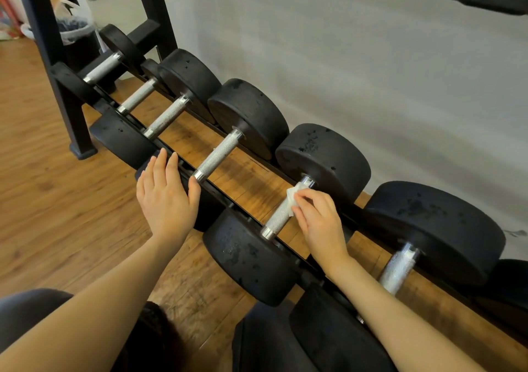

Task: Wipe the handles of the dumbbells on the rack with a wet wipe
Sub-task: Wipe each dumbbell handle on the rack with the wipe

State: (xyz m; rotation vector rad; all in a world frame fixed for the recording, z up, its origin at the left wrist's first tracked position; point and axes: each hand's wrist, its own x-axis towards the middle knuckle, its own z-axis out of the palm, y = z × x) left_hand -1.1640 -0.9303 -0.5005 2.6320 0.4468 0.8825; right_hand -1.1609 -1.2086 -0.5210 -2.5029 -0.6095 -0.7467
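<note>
- The right hand (pixel 317 217) pinches a white wet wipe (pixel 293 200) against the knurled handle (pixel 281 214) of one dumbbell on the rack (pixel 245 177); the fingers are curled onto the wipe at the handle's far end, close to the rear weight head (pixel 325 157).
- The handle's long axis runs from far-right down to near-left, towards the front weight head (pixel 248 257). The bare stretch of knurling lies below and left of the wipe, towards the person; judged from this, the coming stroke calls for a pull along that axis towards the near collar.
- The left hand (pixel 165 194) lies flat with fingers straight and together, resting on the front head of the neighbouring dumbbell; it holds nothing. The neighbouring handle (pixel 218 154) lies just beside its thumb.
- The right hand is the nearer to the handle in work. The next handle to the right (pixel 398 270) lies beyond the right forearm.
- Further handles, three in view, line up to the far left, all parallel.
- No brand, label or weight marking can be read on any head or on the frame; the heads show scuffs only.
- A lined bin (pixel 75 33) stands behind the rack on the wooden floor (pixel 57 186).
</note>
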